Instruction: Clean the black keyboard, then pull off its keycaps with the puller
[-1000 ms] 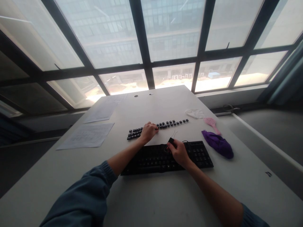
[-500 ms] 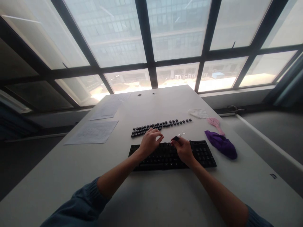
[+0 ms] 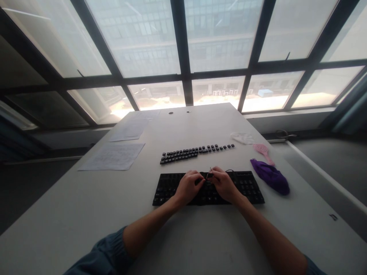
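Note:
Across the desk in front of me lies a black keyboard (image 3: 169, 185), partly covered by both hands. My right hand (image 3: 223, 185) is closed over its upper middle, pinching a thin wire tool that looks like a keycap puller (image 3: 210, 172). Close beside it, my left hand (image 3: 189, 187) has thumb and fingertips pressed together just above the keys; what they hold, if anything, is too small to make out. Behind the keyboard, loose black keycaps (image 3: 183, 154) stand in slanting rows.
Printed sheets of paper (image 3: 111, 156) lie on the left of the white desk (image 3: 206, 236). To the right are a purple cloth pouch (image 3: 271, 177), a pink hairbrush (image 3: 262, 151) and a clear plastic bag (image 3: 242, 137). Large windows stand behind the desk's far edge.
My left hand has come down and right from above the keycap rows to the keyboard's middle. The right hand has lowered slightly, and the two hands are now almost touching.

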The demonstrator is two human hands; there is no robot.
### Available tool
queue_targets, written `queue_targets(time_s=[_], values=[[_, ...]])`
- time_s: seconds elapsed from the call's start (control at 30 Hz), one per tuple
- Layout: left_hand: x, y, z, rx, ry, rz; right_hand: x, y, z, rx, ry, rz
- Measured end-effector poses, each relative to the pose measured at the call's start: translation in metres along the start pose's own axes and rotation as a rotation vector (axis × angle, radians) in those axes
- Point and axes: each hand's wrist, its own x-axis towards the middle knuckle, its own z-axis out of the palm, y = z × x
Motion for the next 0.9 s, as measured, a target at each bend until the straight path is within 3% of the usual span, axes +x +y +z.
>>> queue_targets(time_s=[0.17,0.4,0.63,0.9], values=[[-0.002,0.003,-0.003,-0.002,-0.014,0.011,-0.003,0.000,0.003,-0.070,-0.081,-0.017],[0.006,0.012,-0.001,0.048,-0.144,0.055,-0.004,0.008,0.002,-0.015,0.057,0.045],[0.008,0.007,0.013,0.057,-0.092,0.034,-0.004,0.009,-0.001,0.037,0.053,0.046],[0.005,0.009,0.014,0.082,-0.101,0.055,-0.004,0.011,0.000,0.040,0.063,0.047]])
